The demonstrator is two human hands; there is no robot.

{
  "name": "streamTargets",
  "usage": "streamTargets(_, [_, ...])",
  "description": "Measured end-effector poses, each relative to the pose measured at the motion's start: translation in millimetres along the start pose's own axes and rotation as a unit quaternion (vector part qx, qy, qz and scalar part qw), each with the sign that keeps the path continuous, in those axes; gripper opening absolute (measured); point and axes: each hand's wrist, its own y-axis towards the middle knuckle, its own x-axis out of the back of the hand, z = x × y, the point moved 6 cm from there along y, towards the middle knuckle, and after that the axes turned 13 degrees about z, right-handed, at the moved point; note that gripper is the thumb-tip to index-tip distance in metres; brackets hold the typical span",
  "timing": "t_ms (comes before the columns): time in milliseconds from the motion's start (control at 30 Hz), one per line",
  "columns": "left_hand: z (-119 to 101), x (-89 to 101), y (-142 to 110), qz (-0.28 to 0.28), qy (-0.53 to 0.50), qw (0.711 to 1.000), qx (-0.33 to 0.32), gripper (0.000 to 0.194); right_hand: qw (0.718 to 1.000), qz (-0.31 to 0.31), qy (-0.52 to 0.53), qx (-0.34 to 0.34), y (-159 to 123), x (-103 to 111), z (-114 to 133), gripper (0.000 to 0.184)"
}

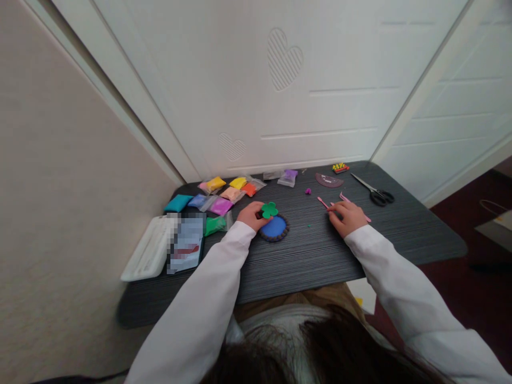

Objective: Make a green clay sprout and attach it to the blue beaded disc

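Note:
My left hand [250, 214] pinches a green clay flower [269, 210] with rounded petals, holding it over the edge of a blue round clay disc [275, 228]. A dark brown beaded rim runs around the disc, which lies on the dark table. To the right, my right hand [347, 217] rests low over the tabletop with its fingertips closed on a thin pink clay modelling tool [322, 202]. Another pink tool [344, 197] lies just beyond those fingers and is partly covered by the hand. A tiny green clay bit [309, 225] lies between my hands.
Several bags of coloured clay, among them a teal one [178, 202] and a green one [215, 225], lie at the left. A phone [187, 242] and a white tray [148, 248] sit nearby. Black-handled scissors [378, 196], a clear protractor-like piece [328, 180] and a purple clay bit [308, 191] are farther back.

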Motion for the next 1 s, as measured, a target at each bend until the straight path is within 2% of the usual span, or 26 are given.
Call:
streamTargets(567, [0.8,-1.3,1.4,-0.016,0.008,1.0,-0.008,0.027,1.0,-0.025,0.005,0.009,-2.2,0.4,-2.8,0.019])
streamTargets(1000, [2.3,0.7,2.7,-0.015,-0.008,1.0,-0.006,0.022,1.0,-0.021,0.001,0.015,-2.5,-0.5,-4.2,0.019])
